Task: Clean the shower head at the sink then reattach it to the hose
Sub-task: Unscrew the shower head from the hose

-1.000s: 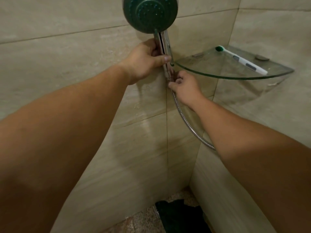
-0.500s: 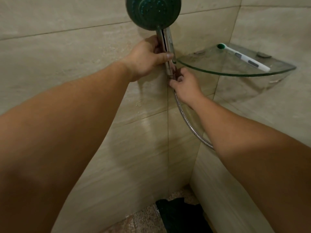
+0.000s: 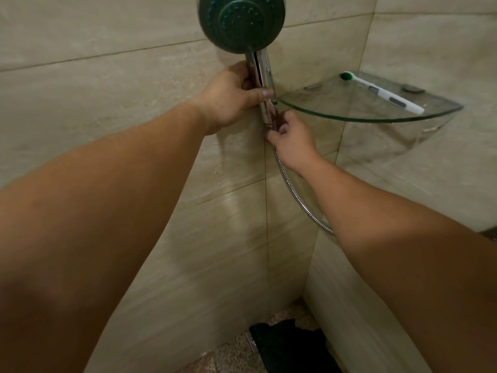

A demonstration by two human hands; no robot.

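Chrome handle of the shower head [image 3: 265,84], top centre, sits gripped in the left hand [image 3: 231,96]; the right hand [image 3: 291,137] pinches the joint where the hose [image 3: 294,199] meets it — a threading step, attaching or detaching unclear. Next comes turning that nut while holding the handle steady.

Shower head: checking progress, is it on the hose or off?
Cannot tell: the right hand covers the joint where shower head meets hose; left hand grips the handle.

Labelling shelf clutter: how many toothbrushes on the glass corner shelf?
1: a white toothbrush with green bristles lying on the clear glass corner shelf, bristles toward the back wall. None hidden that I can see.
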